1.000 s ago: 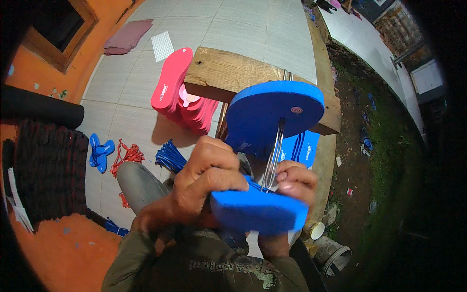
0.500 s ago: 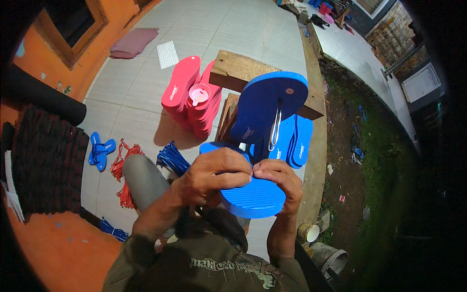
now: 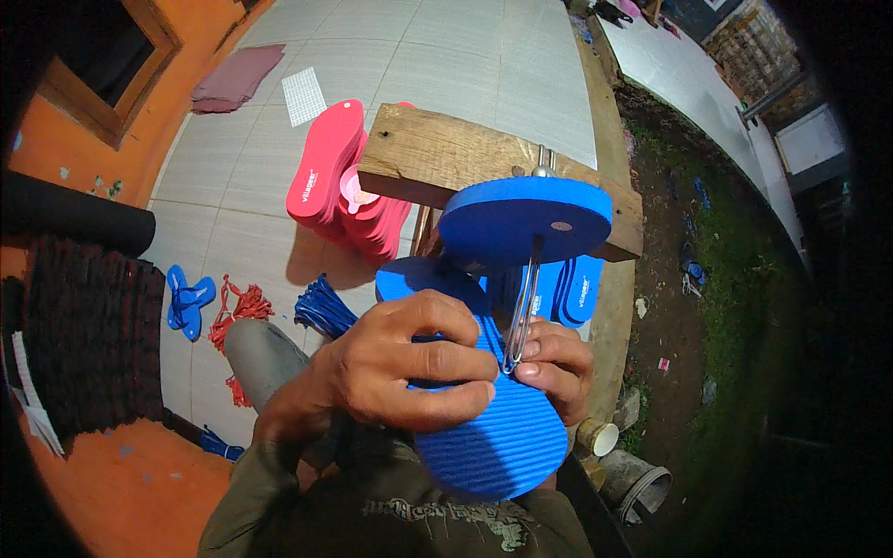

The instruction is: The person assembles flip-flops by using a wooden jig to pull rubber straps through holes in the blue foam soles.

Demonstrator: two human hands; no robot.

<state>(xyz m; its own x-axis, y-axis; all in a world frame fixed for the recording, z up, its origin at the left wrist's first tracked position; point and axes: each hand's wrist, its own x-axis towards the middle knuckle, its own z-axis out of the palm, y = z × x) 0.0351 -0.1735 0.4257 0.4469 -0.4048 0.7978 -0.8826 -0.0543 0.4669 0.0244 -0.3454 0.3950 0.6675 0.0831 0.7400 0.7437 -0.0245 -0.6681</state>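
A blue foam sandal sole (image 3: 493,460), its ridged face up, lies tilted between my two hands. My left hand (image 3: 414,363) has its fingers curled and closed over the sole's left side. At the right side, my right hand (image 3: 558,367) grips its edge, thumb and finger beside the tip of a bent metal wire hook (image 3: 520,346). That tip touches the sole's ridged face. Higher up, the hook passes through a second blue sole (image 3: 526,216), which sits against a wooden beam (image 3: 446,153). Part of another blue sole piece (image 3: 430,282) shows behind my left fingers.
Stacked pink soles (image 3: 326,167) with a pink cup (image 3: 356,189) stand behind to the left. Blue soles (image 3: 581,286) lie beyond my right hand. Blue straps (image 3: 323,307), red straps (image 3: 249,305) and finished blue sandals (image 3: 190,299) rest on the tiles. Buckets (image 3: 637,484) stand lower right.
The ridged sole has come lower and nearer to me. The upper sole has tipped flatter. My hands have moved apart, and the hook's tip now meets the ridged sole by my right fingers.
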